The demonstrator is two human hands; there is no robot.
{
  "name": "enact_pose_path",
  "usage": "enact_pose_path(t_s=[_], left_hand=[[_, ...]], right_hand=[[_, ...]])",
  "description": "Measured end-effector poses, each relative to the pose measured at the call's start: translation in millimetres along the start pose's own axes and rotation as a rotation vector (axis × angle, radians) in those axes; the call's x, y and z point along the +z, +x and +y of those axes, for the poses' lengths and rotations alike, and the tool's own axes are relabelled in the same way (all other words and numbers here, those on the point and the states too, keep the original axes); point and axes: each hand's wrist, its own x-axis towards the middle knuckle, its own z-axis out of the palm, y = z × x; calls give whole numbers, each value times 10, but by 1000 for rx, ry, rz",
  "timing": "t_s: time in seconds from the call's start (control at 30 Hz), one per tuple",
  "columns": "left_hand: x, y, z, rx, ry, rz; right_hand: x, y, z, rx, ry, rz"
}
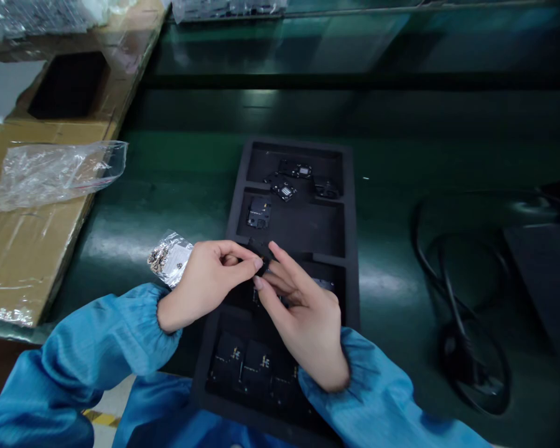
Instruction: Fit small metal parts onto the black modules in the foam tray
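Observation:
Over the middle of a black foam tray my two hands meet. With thumb and forefinger my left hand pinches a small black part, mostly hidden by the fingers. My right hand is close beside that part, thumb and forefinger spread apart around its right side; whether a fingertip touches it I cannot tell. Black circuit-board modules lie in the tray's far compartment, and a single module is in the one below it. Several flat black modules fill the near compartment.
Left of the tray lies a small clear bag of tiny metal parts on the green table. A cardboard sheet holds a plastic bag and a black pad. Black cables coil at the right beside a dark box.

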Motion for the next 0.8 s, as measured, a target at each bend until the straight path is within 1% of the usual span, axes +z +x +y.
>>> enact_pose_path(t_s=[0.17,0.27,0.5,0.8], left_hand=[[35,-10,-44,-9,-25,33],[54,-18,-60,-15,-33,47],[64,-31,-61,-21,-78,20],[100,-45,-71,4,-78,47]], right_hand=[[-6,9,-39,-4,-107,37],[-6,6,-35,-10,-128,57],[7,6,-35,-2,-115,70],[24,19,-63,6,-71,85]])
